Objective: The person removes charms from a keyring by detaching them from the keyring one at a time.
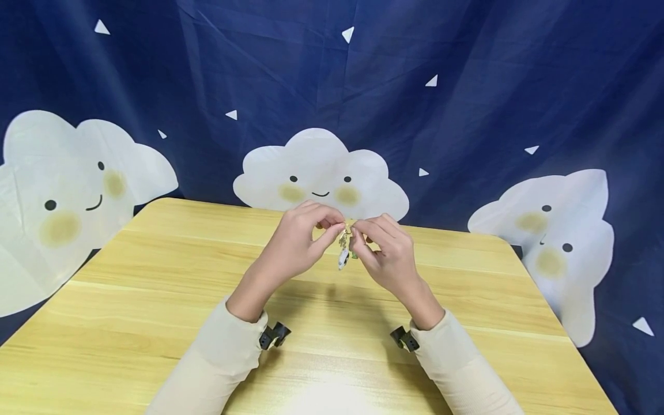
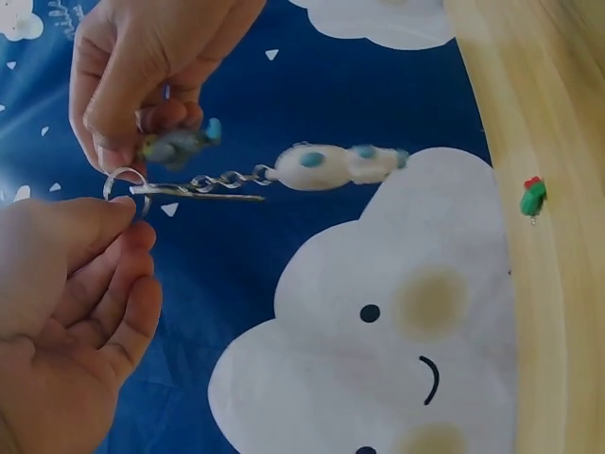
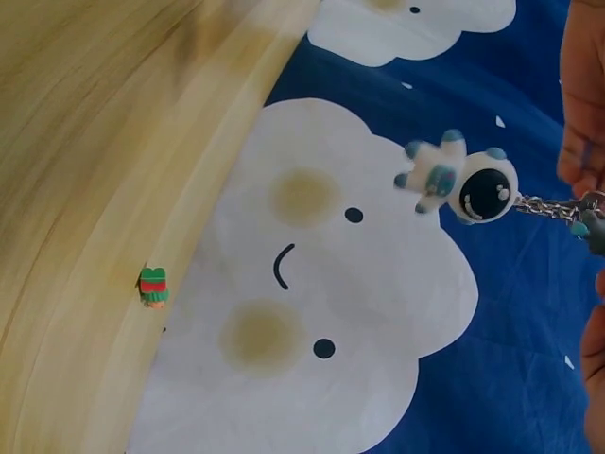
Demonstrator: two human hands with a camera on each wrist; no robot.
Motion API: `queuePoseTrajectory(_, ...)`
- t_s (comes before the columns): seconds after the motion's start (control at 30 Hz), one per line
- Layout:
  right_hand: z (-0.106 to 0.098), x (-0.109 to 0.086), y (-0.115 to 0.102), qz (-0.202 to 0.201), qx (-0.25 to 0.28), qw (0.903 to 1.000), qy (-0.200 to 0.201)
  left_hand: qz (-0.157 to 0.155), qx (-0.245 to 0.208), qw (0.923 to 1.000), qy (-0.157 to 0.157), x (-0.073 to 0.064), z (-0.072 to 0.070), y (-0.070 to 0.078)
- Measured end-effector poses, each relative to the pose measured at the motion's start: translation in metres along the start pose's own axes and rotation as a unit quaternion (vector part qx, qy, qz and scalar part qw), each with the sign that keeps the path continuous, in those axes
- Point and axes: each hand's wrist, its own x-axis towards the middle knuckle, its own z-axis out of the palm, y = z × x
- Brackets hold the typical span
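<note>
My left hand (image 1: pixel 293 242) pinches a silver split key ring (image 2: pixel 126 180) between thumb and fingertips. From it a short chain (image 2: pixel 232 180) carries a white astronaut figure (image 3: pixel 463 184) with light-blue patches and a black visor. A thin, flat metal piece (image 2: pixel 213 195) hangs beside the chain. Facing it, my right hand (image 1: pixel 391 251) has thumb and fingers pinched at the ring, holding a small grey figure (image 2: pixel 180 145) with a blue end. The fingertips of both hands nearly meet, raised over the table. How the grey figure joins the ring cannot be told.
On the wooden table (image 1: pixel 155 288) lies a tiny green-and-red figure (image 3: pixel 153 286), near the far edge. Behind the table hangs a dark blue cloth (image 1: pixel 280 69) with smiling white clouds. Each wrist wears a small black camera (image 1: pixel 275 335).
</note>
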Motion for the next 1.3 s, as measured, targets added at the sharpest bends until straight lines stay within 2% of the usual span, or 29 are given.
queuePoseTrajectory(0.13, 0.0004, 0.0003, 0.0000, 0.000, -0.001, 1.0000, 0.002, -0.029, -0.025, 0.9993, -0.003, -0.0007, 0.0015, -0.0049)
queuePoseTrajectory(0.27, 0.0012, 0.0012, -0.0006, -0.001, 0.001, 1.0000, 0.003, -0.036, -0.037, 0.9986, 0.011, -0.0012, 0.0012, -0.0060)
queuePoseTrajectory(0.37, 0.0016, 0.0016, -0.0007, -0.001, 0.003, 1.0000, 0.005, -0.021, -0.034, 0.9989, 0.025, -0.0013, 0.0002, -0.0052)
queuePoseTrajectory(0.5, 0.0024, 0.0016, -0.0005, -0.003, 0.004, 1.0000, 0.004, 0.016, -0.015, 0.9991, 0.037, -0.0013, -0.0016, -0.0033)
queuePoseTrajectory(0.83, 0.0051, 0.0013, -0.0007, -0.010, 0.015, 0.9998, 0.002, 0.085, 0.043, 0.9947, 0.040, -0.0013, -0.0044, -0.0012)
queuePoseTrajectory(1.0, 0.0057, -0.0004, -0.0005, -0.009, 0.017, 0.9998, -0.003, 0.102, 0.062, 0.9923, 0.031, -0.0022, -0.0050, -0.0004)
queuePoseTrajectory(1.3, 0.0050, -0.0032, -0.0021, 0.020, 0.029, 0.9992, -0.018, 0.111, 0.080, 0.9906, 0.008, -0.0023, -0.0062, -0.0005)
